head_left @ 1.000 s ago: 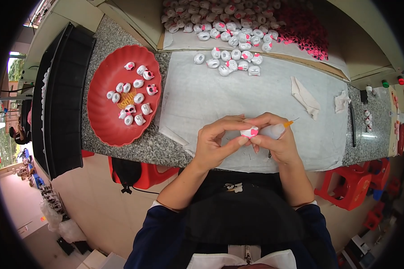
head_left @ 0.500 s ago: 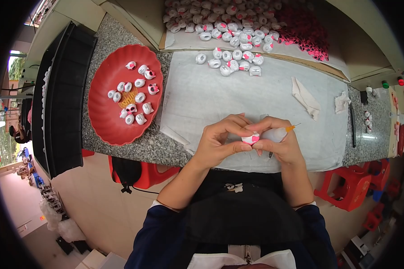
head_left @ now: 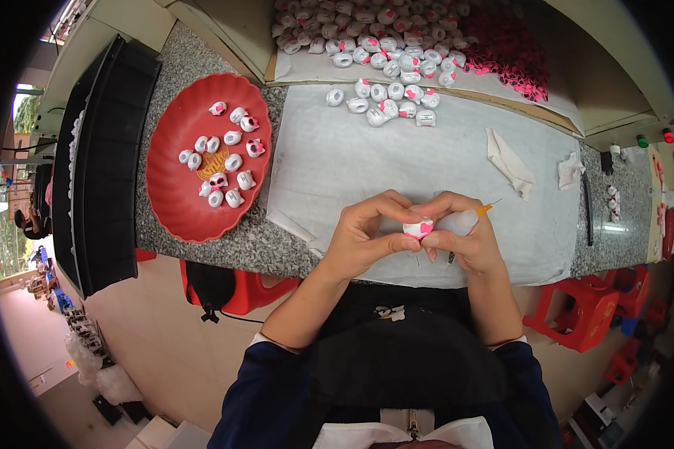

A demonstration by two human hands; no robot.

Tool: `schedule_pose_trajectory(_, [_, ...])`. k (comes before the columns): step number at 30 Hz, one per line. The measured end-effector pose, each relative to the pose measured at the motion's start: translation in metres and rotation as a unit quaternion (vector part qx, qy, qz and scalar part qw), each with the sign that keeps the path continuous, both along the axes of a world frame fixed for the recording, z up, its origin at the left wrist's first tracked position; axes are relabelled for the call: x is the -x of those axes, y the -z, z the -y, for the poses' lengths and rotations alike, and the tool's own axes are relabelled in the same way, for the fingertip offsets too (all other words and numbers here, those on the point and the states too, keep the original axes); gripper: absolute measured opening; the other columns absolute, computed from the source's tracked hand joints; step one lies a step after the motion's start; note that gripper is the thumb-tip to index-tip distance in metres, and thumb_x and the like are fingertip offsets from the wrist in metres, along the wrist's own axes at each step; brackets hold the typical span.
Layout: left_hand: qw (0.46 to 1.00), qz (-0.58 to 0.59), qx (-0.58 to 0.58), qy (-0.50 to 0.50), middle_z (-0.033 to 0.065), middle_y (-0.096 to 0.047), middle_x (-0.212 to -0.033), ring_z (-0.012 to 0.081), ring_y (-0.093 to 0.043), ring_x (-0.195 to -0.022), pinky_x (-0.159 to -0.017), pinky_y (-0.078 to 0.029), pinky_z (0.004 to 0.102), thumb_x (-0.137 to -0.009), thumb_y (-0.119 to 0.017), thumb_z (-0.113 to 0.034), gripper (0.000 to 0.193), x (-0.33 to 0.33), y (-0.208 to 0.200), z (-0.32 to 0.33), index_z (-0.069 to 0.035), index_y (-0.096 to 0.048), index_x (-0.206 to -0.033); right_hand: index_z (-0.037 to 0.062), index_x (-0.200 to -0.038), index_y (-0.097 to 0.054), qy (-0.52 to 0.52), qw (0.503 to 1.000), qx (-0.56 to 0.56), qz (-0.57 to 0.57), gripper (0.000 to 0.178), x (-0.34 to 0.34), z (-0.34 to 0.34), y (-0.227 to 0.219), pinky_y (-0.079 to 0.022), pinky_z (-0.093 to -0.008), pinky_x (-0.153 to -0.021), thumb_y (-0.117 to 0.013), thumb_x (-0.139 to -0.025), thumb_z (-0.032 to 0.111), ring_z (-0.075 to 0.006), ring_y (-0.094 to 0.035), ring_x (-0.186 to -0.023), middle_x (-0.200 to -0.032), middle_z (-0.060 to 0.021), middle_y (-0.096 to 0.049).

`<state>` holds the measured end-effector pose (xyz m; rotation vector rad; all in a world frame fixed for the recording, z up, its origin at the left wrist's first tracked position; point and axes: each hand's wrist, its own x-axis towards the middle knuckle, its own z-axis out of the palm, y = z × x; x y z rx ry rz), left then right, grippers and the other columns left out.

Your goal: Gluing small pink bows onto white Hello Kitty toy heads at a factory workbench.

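— Head view: what are the hands on?

— Both meet over the near edge of the white sheet [head_left: 352, 165]. The left hand [head_left: 367, 236] is closed on a small white figure [head_left: 417, 227] with a pink piece on its front, pinched between thumb and fingertips. The right hand [head_left: 468, 239] is wrapped round a small squeeze bottle [head_left: 464, 219], orange tip pointing away, and its fingertips also press on the figure.

— Which step, would you say?

— Seating the pink piece on the figure, I judge; whether it is fully down is too small to tell.

— And what does the next move call for?

— A steady pinch and even pressure, keeping the bottle's tip clear. The red tray [head_left: 174, 202] to the left holds similar figures [head_left: 228, 161]; plain ones [head_left: 382, 101] lie at the sheet's far side.
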<state>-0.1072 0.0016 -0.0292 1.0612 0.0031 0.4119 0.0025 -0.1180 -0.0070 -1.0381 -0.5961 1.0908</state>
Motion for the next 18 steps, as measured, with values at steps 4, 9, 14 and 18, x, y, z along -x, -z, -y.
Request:
schedule_pose_trajectory(4, [0.998, -0.01, 0.056, 0.02, 0.0097, -0.054, -0.087, 0.015, -0.052, -0.079, -0.064, -0.047, 0.0254, -0.066, -0.063, 0.002, 0.023, 0.002, -0.004, -0.001, 0.0, -0.055, -0.088, -0.0031, -0.088, -0.052, -0.003, 1.0, -0.012, -0.013, 0.026, 0.002, -0.003, 0.0, -0.042, -0.0207, -0.04, -0.062, -0.065, 0.003, -0.0139, -0.054, -0.056, -0.071, -0.0112, -0.056])
schedule_pose_trajectory(9, [0.996, -0.021, 0.085, 0.017, 0.0105, -0.054, -0.087, 0.0149, -0.053, -0.078, -0.062, -0.048, 0.0253, -0.069, -0.061, 0.0, 0.021, 0.001, -0.001, -0.001, 0.001, -0.054, -0.09, -0.0024, -0.089, -0.051, 0.012, 0.999, -0.011, -0.037, 0.025, 0.004, -0.005, 0.0, -0.042, -0.0205, -0.04, -0.06, -0.066, 0.002, -0.0147, -0.056, -0.058, -0.073, -0.0112, -0.056])
schedule_pose_trajectory(14, [0.997, -0.064, 0.043, -0.021, 0.0107, -0.054, -0.09, 0.014, -0.053, -0.079, -0.065, -0.047, 0.0248, -0.073, -0.059, -0.003, 0.021, 0.0, -0.003, -0.001, 0.001, -0.053, -0.092, -0.0023, -0.092, -0.051, 0.049, 0.997, 0.03, -0.046, 0.026, 0.006, -0.008, 0.0, -0.042, -0.0216, -0.041, -0.059, -0.068, 0.003, -0.0152, -0.056, -0.06, -0.073, -0.0107, -0.056])
schedule_pose_trajectory(18, [0.995, -0.085, 0.03, -0.053, 0.0102, -0.054, -0.09, 0.0133, -0.053, -0.078, -0.065, -0.044, 0.0237, -0.074, -0.058, -0.005, 0.023, -0.002, -0.007, 0.003, 0.001, -0.051, -0.094, -0.0027, -0.093, -0.05, 0.061, 0.997, 0.043, -0.029, 0.026, 0.01, -0.012, 0.0, -0.043, -0.022, -0.043, -0.058, -0.069, 0.003, -0.0145, -0.055, -0.06, -0.074, -0.0106, -0.056])
